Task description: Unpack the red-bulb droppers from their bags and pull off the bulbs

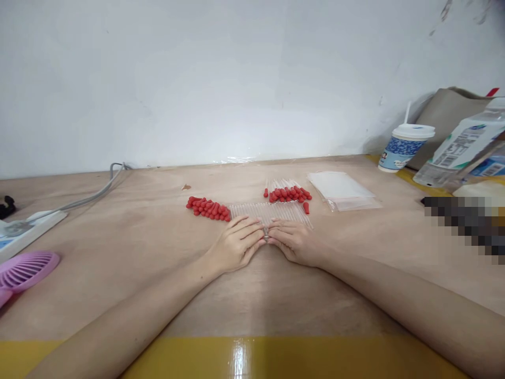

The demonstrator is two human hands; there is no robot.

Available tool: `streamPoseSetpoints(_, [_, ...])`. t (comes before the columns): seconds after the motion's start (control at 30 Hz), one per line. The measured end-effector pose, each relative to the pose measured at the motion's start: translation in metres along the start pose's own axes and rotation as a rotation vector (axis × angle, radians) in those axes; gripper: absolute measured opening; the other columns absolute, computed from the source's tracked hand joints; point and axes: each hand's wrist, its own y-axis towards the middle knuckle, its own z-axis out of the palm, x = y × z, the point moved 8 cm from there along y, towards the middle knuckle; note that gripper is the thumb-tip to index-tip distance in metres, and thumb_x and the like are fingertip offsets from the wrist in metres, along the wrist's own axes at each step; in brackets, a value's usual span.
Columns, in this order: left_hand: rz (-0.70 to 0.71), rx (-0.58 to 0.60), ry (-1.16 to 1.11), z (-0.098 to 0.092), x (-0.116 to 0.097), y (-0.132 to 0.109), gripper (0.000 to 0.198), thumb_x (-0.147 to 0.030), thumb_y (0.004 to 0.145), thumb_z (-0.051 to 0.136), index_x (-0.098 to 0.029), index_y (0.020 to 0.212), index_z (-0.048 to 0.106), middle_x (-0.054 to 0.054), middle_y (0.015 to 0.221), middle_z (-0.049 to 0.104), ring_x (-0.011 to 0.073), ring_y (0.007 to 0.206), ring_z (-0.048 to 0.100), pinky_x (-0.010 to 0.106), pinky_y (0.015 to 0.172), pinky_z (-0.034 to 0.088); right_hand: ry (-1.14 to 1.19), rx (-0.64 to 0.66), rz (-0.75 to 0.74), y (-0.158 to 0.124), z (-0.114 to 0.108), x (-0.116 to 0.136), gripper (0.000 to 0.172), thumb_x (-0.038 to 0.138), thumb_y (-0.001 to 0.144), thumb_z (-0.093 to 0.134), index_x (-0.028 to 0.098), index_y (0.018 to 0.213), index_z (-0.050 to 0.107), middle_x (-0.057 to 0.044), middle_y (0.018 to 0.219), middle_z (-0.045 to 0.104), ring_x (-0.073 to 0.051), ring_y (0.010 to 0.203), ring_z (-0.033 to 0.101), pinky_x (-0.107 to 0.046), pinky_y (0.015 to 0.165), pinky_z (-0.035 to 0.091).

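A row of thin clear tubes (270, 210), apparently glass droppers' stems, lies side by side on the table. My left hand (241, 242) and my right hand (292, 239) meet at the near edge of this row, fingers closed over the tubes' near ends with the thumbs below. A small clear tip shows between the fingertips; the rest is covered by my hands. To the left of the row lies a heap of red rubber bulbs (208, 208). Behind it is a bundle of finished-looking droppers (289, 193) with red bulbs. One loose red bulb (306, 208) rests at the row's right end.
Clear plastic bags (343, 188) lie at the back right. Farther right stand a paper cup (405, 147) with a straw and a plastic bottle (453, 150). At left are a power strip (35, 231), a grey cable (92, 196) and a pink fan (29, 271).
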Motion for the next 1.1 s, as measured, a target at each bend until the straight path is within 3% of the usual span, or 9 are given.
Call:
streamPoseSetpoints(0.57, [-0.135, 0.134, -0.216, 0.007, 0.008, -0.006, 0.018, -0.019, 0.086, 0.047, -0.018, 0.096, 0.062, 0.005, 0.101, 0.066, 0.0163, 0.102, 0.058, 0.039, 0.099, 0.038, 0.01, 0.036, -0.051, -0.002, -0.003, 0.006, 0.017, 0.017, 0.087, 0.043, 0.014, 0.079, 0.058, -0.007, 0.083, 0.066, -0.013, 0.085, 0.061, -0.03, 0.089, 0.049])
streamPoseSetpoints(1.1, [-0.099, 0.128, -0.257, 0.003, 0.005, -0.007, 0.017, -0.017, 0.085, 0.046, -0.017, 0.094, 0.06, 0.007, 0.098, 0.067, 0.0181, 0.1, 0.058, 0.038, 0.094, 0.043, -0.138, -0.05, -0.166, -0.007, -0.012, 0.017, 0.011, 0.016, 0.086, 0.047, 0.013, 0.086, 0.058, -0.007, 0.084, 0.067, -0.016, 0.095, 0.061, -0.034, 0.095, 0.048])
